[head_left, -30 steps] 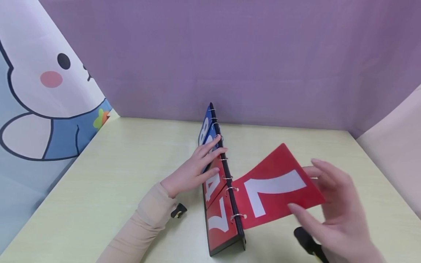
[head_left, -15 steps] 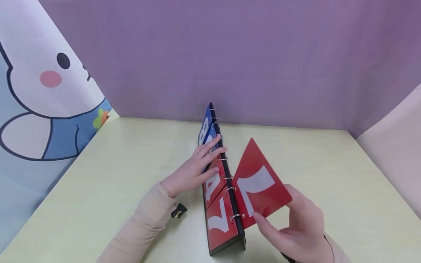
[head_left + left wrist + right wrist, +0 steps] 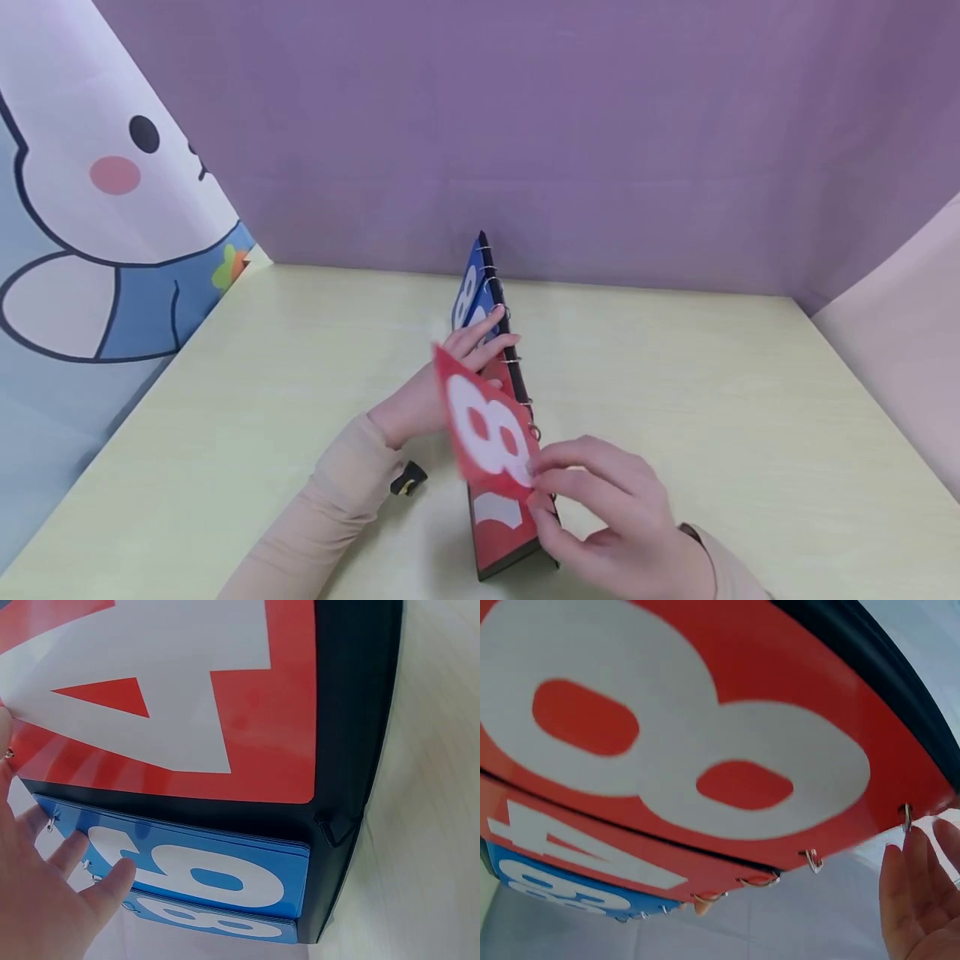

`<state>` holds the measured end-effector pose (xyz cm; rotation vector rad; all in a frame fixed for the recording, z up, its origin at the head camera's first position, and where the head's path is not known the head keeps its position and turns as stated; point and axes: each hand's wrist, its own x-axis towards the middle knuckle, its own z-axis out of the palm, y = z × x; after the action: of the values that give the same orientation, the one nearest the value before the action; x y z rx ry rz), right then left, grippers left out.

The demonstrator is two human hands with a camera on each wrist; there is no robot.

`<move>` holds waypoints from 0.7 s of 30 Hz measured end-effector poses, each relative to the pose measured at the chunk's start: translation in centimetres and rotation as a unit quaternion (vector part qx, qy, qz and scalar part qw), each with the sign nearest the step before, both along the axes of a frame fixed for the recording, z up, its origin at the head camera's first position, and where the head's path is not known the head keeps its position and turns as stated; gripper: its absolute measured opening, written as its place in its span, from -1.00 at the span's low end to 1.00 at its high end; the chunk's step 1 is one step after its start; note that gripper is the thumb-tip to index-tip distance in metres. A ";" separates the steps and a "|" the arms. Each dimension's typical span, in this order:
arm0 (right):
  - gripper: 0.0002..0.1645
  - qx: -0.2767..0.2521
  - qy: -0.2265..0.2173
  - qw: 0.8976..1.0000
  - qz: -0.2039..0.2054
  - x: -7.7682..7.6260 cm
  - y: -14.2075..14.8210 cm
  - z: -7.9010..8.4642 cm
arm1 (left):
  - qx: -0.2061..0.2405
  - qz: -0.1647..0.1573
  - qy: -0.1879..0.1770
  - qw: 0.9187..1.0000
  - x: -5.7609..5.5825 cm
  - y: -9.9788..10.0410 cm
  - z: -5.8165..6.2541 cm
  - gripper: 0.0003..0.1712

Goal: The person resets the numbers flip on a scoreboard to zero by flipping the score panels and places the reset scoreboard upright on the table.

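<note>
A black flip scoreboard (image 3: 512, 550) with red and blue number cards on rings stands along the table in the head view. My left hand (image 3: 420, 400) rests on its top edge, fingers straight; in the left wrist view they lie near the blue card with a 9 (image 3: 202, 874), below a red 4 (image 3: 172, 690). A red card with a white 8 (image 3: 487, 429) stands tilted over the near end, partly covering the left hand and a red card beneath. My right hand (image 3: 615, 517) touches its ring edge; in the right wrist view those fingers (image 3: 911, 892) look straight beside a ring.
The pale wooden table (image 3: 712, 375) spreads on both sides of the scoreboard. Behind it hangs a purple cloth (image 3: 525, 142), with a cartoon-printed cloth (image 3: 67, 208) at the left. A small black object (image 3: 408, 479) is beside the left wrist.
The right hand has moved left to the scoreboard. The red 7 card it turned has swung over the top, showing an 8 on the left side. The left hand stays put.
</note>
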<state>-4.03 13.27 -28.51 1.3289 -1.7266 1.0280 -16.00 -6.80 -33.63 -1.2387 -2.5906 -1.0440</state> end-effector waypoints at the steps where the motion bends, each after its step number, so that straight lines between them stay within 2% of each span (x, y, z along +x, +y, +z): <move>1: -0.78 0.011 -0.007 1.000 -0.002 0.1 0.0 -0.1 | 0.005 -0.003 0.006 1.000 -0.1 0.0 -0.1 -0.32; 5: -0.77 0.052 -0.024 0.998 -0.011 0.3 0.0 -0.6 | 0.014 -0.012 0.019 1.000 -0.4 -0.1 -0.1 -0.30; 11: -0.79 0.085 0.030 0.996 -0.020 0.0 -0.1 -0.6 | 0.016 -0.029 0.027 0.999 -0.7 -0.2 -0.1 -0.28; 17: -0.74 0.150 0.070 0.984 -0.062 0.1 0.3 -0.5 | 0.008 -0.031 0.031 0.999 -0.7 -0.2 -0.2 -0.29; 21: -0.76 0.182 0.109 0.976 -0.056 0.0 0.5 -0.2 | -0.002 -0.016 0.016 1.000 -0.4 -0.2 0.0 -0.32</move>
<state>-4.05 13.74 -28.71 1.4844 -1.8513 0.4945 -16.38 -6.98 -33.62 -1.2918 -2.5574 -1.0170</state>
